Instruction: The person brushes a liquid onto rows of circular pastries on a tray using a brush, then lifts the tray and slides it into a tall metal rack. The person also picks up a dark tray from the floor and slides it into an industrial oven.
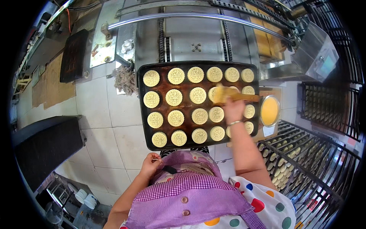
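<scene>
A dark baking tray (187, 107) holds several rows of round, pale, pattern-stamped pastries (199, 115). My right hand (234, 110) grips a wooden-handled brush (246, 97), whose blurred yellow head is over a pastry in the second row, at the tray's right half. Beside the tray's right edge sits a round container of yellow liquid (270, 110). My left hand (151, 164) is below the tray's near left corner, by my purple apron (190, 196), its fingers curled; what they hold, if anything, I cannot make out.
A metal machine with rails (194, 28) lies beyond the tray. Racks (289, 160) loaded with pastries stand at the lower right. A mop head (124, 82) is left of the tray, a black bin-like box (45, 141) at the left, and tiled floor (106, 152) shows between.
</scene>
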